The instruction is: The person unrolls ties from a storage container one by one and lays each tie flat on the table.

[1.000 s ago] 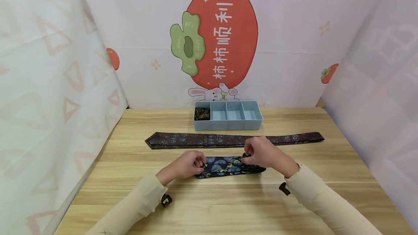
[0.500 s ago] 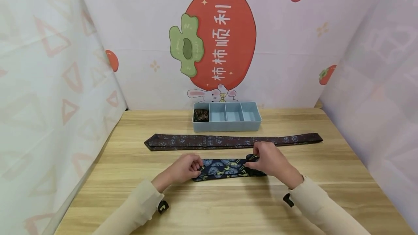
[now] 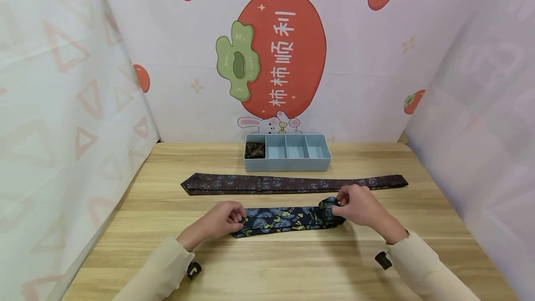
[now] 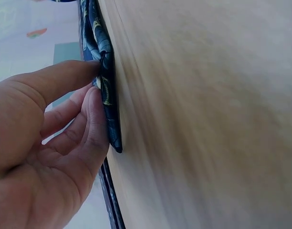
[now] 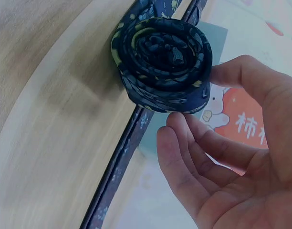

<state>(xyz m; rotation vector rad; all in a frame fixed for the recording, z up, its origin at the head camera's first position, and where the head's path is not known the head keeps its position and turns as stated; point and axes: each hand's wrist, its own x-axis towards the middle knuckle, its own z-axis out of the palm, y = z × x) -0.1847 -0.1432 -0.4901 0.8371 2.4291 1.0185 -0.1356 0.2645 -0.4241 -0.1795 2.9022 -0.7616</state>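
A navy necktie [image 3: 284, 219] with blue and yellow figures lies across the wooden table, its right part wound into a roll [image 3: 330, 210]. At the flat left end, my left hand [image 3: 220, 219] pinches the fabric between thumb and fingers; the left wrist view shows the pointed tip [image 4: 115, 138] just beyond them. My right hand [image 3: 360, 206] holds the roll at its outer side. In the right wrist view the thumb touches one side of the coiled tie [image 5: 162, 62] and the fingertips another. The coil's spiral end faces that camera.
Behind lies a dark maroon floral necktie [image 3: 288, 185], stretched out lengthwise. Farther back stands a light-blue box [image 3: 288, 165] with several compartments; a rolled dark-brown tie [image 3: 255, 150] sits in the leftmost. A white printed cloth [image 3: 355, 106] hangs behind the table.
My hands have moved apart, the left leftward and the right rightward. A longer flat stretch of the navy tie shows between them, and the roll at right is more visible.
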